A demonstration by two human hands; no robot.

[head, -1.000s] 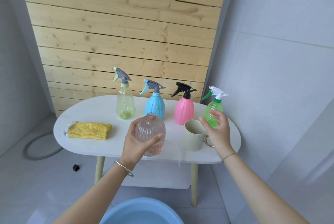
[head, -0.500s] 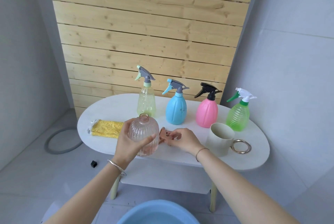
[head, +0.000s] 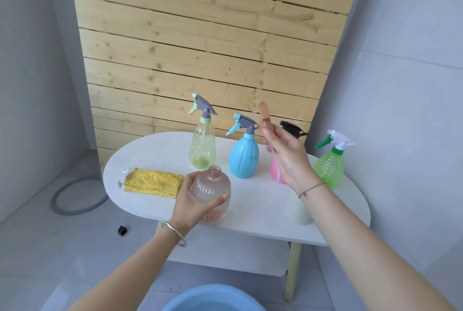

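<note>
Left hand (head: 193, 206): grips ribbed clear-pink plastic bottle (head: 211, 193), uncapped, contents unclear.
Right hand (head: 288, 157): holds peach plastic trigger sprayer head (head: 264, 120) aloft.

White oval table (head: 263, 205) before pine-plank wall (head: 200, 35), pale tiled floor (head: 37, 248).

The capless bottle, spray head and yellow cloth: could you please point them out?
Capless bottle (head: 211, 185): head view, ribbed body.
Spray head (head: 264, 121): head view, upper end.
Yellow cloth (head: 152, 181): head view, top face.

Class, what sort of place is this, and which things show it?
Probably a home bathroom or washroom: tiled walls, a blue basin on the floor, and spray bottles on a small table.
</note>
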